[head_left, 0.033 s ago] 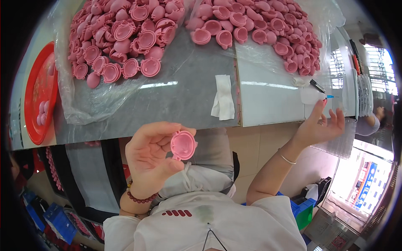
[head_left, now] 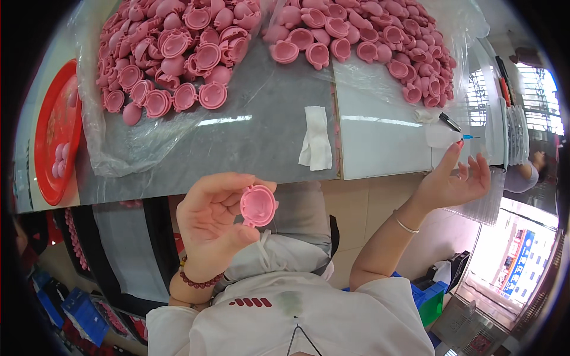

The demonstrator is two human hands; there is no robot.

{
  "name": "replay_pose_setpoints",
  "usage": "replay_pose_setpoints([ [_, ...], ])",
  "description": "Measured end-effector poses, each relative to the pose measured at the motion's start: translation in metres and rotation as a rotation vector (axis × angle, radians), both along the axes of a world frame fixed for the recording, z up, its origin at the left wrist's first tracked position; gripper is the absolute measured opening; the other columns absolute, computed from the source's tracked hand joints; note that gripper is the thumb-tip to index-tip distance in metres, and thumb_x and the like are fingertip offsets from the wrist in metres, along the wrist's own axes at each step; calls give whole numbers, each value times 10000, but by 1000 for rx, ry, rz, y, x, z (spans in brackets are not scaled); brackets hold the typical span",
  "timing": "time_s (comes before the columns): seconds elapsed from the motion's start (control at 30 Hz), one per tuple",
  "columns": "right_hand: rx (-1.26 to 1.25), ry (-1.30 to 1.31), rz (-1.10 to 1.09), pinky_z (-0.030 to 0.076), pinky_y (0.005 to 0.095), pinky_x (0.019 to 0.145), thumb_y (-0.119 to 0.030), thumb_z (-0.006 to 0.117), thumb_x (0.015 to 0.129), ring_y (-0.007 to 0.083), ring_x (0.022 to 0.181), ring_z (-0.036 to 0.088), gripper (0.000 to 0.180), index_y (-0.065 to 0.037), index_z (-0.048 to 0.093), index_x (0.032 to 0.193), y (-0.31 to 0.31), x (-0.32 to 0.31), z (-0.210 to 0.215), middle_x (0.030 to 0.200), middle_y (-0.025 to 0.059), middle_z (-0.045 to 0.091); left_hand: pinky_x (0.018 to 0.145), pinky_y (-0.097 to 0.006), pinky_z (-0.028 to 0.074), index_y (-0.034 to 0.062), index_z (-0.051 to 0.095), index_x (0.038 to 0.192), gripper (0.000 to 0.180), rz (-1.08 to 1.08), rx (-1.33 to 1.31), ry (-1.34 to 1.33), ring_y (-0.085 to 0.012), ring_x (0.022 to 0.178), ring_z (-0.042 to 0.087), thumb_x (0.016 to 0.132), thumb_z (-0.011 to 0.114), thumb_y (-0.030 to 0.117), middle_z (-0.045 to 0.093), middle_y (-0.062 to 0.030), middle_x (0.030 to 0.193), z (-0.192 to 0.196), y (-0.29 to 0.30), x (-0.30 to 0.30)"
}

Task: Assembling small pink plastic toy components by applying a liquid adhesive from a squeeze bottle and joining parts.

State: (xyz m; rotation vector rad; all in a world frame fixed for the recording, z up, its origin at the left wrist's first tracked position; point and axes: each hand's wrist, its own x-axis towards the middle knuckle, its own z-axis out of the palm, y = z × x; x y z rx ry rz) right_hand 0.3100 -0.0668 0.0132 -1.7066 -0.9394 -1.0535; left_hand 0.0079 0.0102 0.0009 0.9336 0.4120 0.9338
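My left hand (head_left: 208, 222) is closed on a round pink plastic shell (head_left: 258, 205), pinched at its rim between thumb and fingers. The shell's hollow inside faces up at me, and small tabs stick out from its edge. It is held above my lap, just off the table's front edge. Over at the right, my right hand (head_left: 454, 181) is raised with its fingers apart and nothing visible in them. Beyond its fingertip, which shows a spot of red, lies a needle with a blue hub (head_left: 468, 137). A black pen-like item (head_left: 450, 122) is close by.
Two heaps of pink shells, left (head_left: 175, 44) and right (head_left: 368, 35), lie on clear plastic sheets on the table (head_left: 249, 142). A folded white tissue (head_left: 316, 139) sits between them. At the left stands a red tray (head_left: 50, 184) with several pink pieces. Another person's arm (head_left: 525, 172) shows far right.
Both hands hold nearly the same pose. The left hand with the pink shell has drifted very slightly to the left.
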Motion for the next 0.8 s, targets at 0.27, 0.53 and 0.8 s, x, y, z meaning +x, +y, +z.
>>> replay_pose_setpoints([
  [0.27,-749,-27,157,388,299,729,-156,602,737,214,861,474,326,-45,530,1035,52,-19,15,895,79,543,843,-338,448,-51,444,1058,448,-7,17,-5,-268,994,538,679,672,21,532,-180,1023,0,-2,0],
  [0.53,-823,328,529,371,228,533,-82,553,776,120,564,462,132,-10,578,884,40,-51,24,675,71,533,839,-326,445,-52,454,1047,437,-20,11,12,-262,987,543,676,675,18,540,-173,1013,2,-1,-1],
  [0.8,-756,431,526,394,283,551,-40,538,748,203,622,499,116,-11,571,855,35,-60,21,718,91,526,853,-331,437,-59,453,1046,444,-27,34,-13,-260,985,546,675,681,27,544,-175,1005,0,0,-2],
])
